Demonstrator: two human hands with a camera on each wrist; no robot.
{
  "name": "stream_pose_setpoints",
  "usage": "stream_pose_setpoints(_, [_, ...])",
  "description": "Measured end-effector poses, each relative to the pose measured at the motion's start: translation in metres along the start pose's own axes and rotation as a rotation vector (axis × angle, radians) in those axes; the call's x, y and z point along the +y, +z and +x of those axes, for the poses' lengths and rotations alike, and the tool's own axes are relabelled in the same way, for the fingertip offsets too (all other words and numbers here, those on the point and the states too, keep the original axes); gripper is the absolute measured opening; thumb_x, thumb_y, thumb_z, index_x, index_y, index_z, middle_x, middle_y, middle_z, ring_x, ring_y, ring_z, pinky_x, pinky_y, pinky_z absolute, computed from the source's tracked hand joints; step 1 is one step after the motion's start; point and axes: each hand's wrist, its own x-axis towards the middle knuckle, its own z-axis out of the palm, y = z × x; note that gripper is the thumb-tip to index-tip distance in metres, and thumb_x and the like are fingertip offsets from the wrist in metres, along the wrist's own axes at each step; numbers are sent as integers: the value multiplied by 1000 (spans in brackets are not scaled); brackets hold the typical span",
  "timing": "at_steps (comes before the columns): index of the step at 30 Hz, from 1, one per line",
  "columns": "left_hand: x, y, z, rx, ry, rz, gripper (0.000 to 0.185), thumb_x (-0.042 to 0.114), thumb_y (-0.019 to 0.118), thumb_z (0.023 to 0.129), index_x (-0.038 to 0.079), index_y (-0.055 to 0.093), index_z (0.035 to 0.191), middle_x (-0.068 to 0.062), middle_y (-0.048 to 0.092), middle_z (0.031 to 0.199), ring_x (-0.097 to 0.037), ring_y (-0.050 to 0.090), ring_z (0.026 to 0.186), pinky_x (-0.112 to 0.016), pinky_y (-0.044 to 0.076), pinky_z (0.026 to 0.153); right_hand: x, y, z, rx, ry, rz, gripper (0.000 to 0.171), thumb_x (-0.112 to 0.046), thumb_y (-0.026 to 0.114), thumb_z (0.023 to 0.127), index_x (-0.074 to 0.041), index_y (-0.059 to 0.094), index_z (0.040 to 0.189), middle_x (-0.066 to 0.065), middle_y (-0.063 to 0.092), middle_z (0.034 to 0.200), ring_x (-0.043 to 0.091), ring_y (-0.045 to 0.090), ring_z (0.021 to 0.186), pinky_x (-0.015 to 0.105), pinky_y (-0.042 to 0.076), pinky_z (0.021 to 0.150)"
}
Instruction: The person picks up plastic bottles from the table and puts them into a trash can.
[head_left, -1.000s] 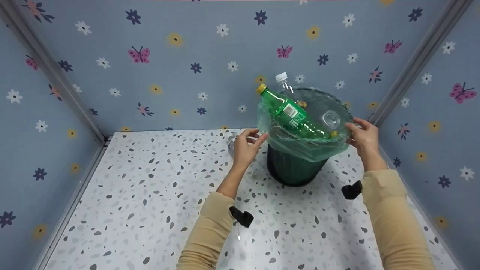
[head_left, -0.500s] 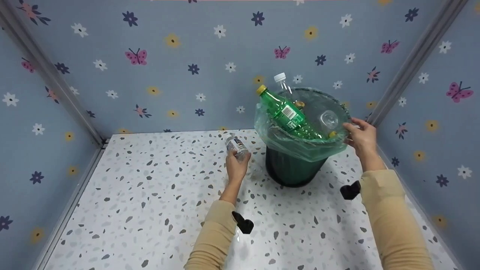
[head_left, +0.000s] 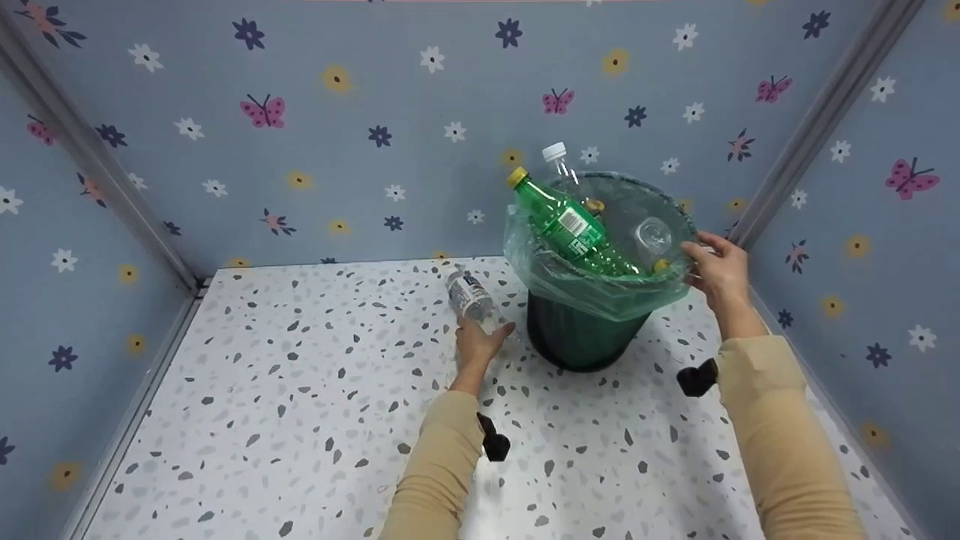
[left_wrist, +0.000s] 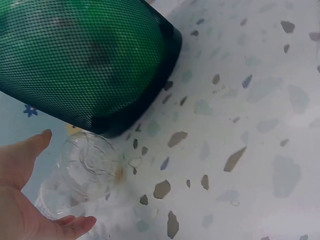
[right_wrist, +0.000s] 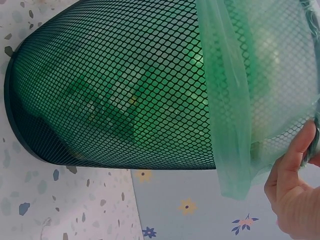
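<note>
On the speckled worktop (head_left: 300, 420), the left hand (head_left: 478, 346) holds a small clear bottle (head_left: 472, 298) by its base, fingers (left_wrist: 75, 224) and thumb curled round the lower end, the capped end pointing up and away toward the wall. It sits just beside the dark mesh bin (head_left: 581, 341), to the bin's left. The grip takes only the bottom of a smooth, thin-walled bottle, so it looks liable to pivot or slip out if it is swung quickly.

Farther off, the right hand (head_left: 716, 271) pinches the bin's rim (right_wrist: 312, 145) together with the green liner bag (head_left: 600, 296) folded over it, thumb pressed on the outside. The bin is already heaped: a green bottle (head_left: 570, 225) and a clear white-capped bottle (head_left: 561, 166) poke out above the rim. Another bottle pushed in there would likely have little room, and could roll off or knock the green one out. A hard pull on the rim might also tip the light bin or drag the liner loose.
</note>
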Motion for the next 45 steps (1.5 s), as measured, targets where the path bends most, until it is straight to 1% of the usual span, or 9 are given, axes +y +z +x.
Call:
stream_pose_setpoints(12, [-2,4,0,-28,-41,78,102,49,68,70,-19,20,129,-34,45,116,-39,47,107,-41,37,91,1,1,-1,-20,-5,25,48,-12,56,86,-1,40,130,4,51,86,7,57,59,18,48,52])
stream_pose_setpoints(18, [-7,8,6,-63,-3,-25,87,38,70,73,-13,27,130,-30,37,128,-37,38,118,-39,30,98,2,1,0,2,-28,5,48,-12,56,86,-1,40,130,1,51,82,5,55,57,16,46,49])
stream_pose_setpoints(23, [-67,58,66,0,30,-90,86,45,72,67,-12,39,122,-28,45,120,-35,45,110,-34,36,93,2,2,0,4,-29,23,48,-11,56,85,0,41,130,1,52,81,5,55,57,17,46,49])
stream_pose_setpoints(26, [-75,63,73,-24,-38,-122,90,48,71,66,-13,38,124,-29,43,122,-35,43,112,-33,36,93,1,2,0,-2,-25,34,49,-11,57,85,0,41,130,1,52,80,6,55,56,17,46,49])
stream_pose_setpoints(28, [-63,50,59,-55,-93,-166,89,42,71,69,-12,33,128,-28,38,127,-35,40,116,-35,33,96,1,1,0,-5,-18,43,49,-11,57,85,0,40,130,1,52,80,6,54,56,17,46,49])
stream_pose_setpoints(30, [-40,27,33,-84,-146,-222,87,36,70,71,-13,28,130,-29,33,132,-35,35,121,-35,29,99,0,0,-1,-10,-11,51,50,-11,57,85,-1,39,131,1,51,80,6,54,56,17,46,49])
stream_pose_setpoints(31, [-39,26,32,-80,-162,-228,88,35,70,71,-15,27,130,-31,32,131,-37,34,120,-36,29,99,0,0,-1,-11,-8,54,50,-11,57,85,-1,39,131,2,51,80,6,54,56,17,46,49])
stream_pose_setpoints(35, [-16,0,0,-90,-179,-250,80,29,64,77,-19,25,128,-33,31,131,-40,35,119,-39,31,98,-1,-1,-3,-20,-1,63,49,-11,57,86,-1,40,130,3,51,83,7,55,58,18,47,50])
stream_pose_setpoints(45, [-15,-14,-13,-61,-203,-351,73,29,64,77,-9,31,130,-26,44,120,-31,54,97,-36,47,77,-1,-1,-4,-18,12,40,52,-14,57,86,-3,38,133,3,49,89,6,54,59,17,47,52])
